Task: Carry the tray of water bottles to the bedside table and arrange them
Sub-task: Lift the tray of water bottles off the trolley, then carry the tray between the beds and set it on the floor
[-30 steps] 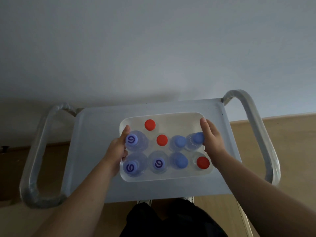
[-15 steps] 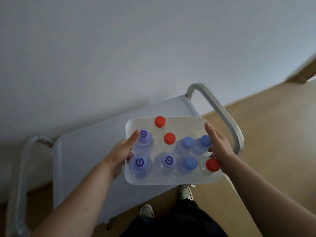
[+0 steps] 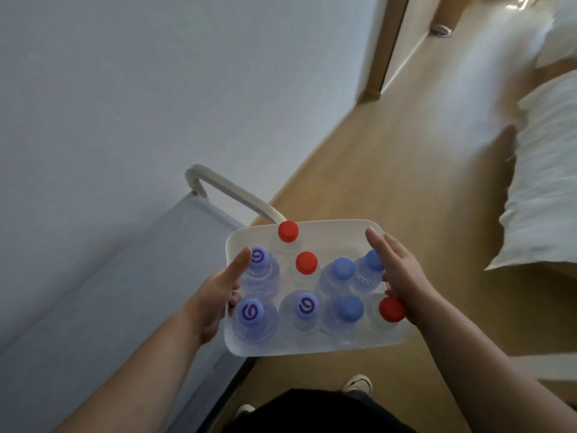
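Note:
A white rectangular tray (image 3: 335,230) is held in the air in front of me, over the wooden floor and the right end of a cart. It carries several clear water bottles standing upright, some with blue or purple caps (image 3: 343,267), three with red caps (image 3: 288,231). My left hand (image 3: 218,289) grips the tray's left edge, thumb lying against a purple-capped bottle (image 3: 258,270). My right hand (image 3: 398,276) grips the right edge, next to a red-capped bottle (image 3: 390,309). No bedside table is in view.
A grey cart (image 3: 93,307) with a curved handle (image 3: 231,195) stands against the white wall at left. Wooden floor (image 3: 390,145) runs ahead toward a door frame (image 3: 385,48). A bed with white bedding (image 3: 549,182) is at right. My shoes show below.
The tray has been lifted off the cart and swung to the right. My view has turned right, so the floor, door frame and bed now appear.

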Action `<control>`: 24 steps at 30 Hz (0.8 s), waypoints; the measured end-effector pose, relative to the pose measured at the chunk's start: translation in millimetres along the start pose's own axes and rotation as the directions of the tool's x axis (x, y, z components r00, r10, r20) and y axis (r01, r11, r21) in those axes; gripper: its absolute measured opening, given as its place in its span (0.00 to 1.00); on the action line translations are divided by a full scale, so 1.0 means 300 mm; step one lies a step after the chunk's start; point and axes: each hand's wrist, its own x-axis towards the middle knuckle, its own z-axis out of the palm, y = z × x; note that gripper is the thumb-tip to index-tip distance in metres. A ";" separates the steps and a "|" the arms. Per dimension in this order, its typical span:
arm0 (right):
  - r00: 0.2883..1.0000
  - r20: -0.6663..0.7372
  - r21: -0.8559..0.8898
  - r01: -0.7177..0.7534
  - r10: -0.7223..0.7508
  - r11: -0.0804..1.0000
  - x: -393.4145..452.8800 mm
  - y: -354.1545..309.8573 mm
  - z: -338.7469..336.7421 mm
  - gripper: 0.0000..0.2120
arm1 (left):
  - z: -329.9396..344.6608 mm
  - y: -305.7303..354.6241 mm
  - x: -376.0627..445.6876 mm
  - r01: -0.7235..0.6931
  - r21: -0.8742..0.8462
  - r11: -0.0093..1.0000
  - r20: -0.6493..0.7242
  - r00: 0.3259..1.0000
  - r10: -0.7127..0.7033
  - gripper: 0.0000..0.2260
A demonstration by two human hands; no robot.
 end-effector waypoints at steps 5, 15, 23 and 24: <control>0.992 -0.122 0.015 -0.017 0.019 1.000 0.079 0.057 -0.324 0.46 | 0.319 0.016 0.179 0.081 -0.043 0.996 0.109 0.991 -0.075 0.39; 0.957 -0.251 0.081 -0.126 0.143 0.989 0.328 0.114 -0.778 0.46 | 0.794 0.128 0.538 0.299 -0.058 0.952 0.369 0.893 -0.258 0.40; 0.910 -0.359 0.145 -0.164 0.206 0.976 0.727 0.066 -0.972 0.47 | 1.060 0.285 1.007 0.257 0.062 0.965 0.370 0.892 -0.261 0.36; 0.903 -0.374 0.146 -0.167 0.210 0.975 0.793 0.044 -0.997 0.47 | 1.091 0.319 1.070 0.258 0.061 0.964 0.363 0.894 -0.262 0.36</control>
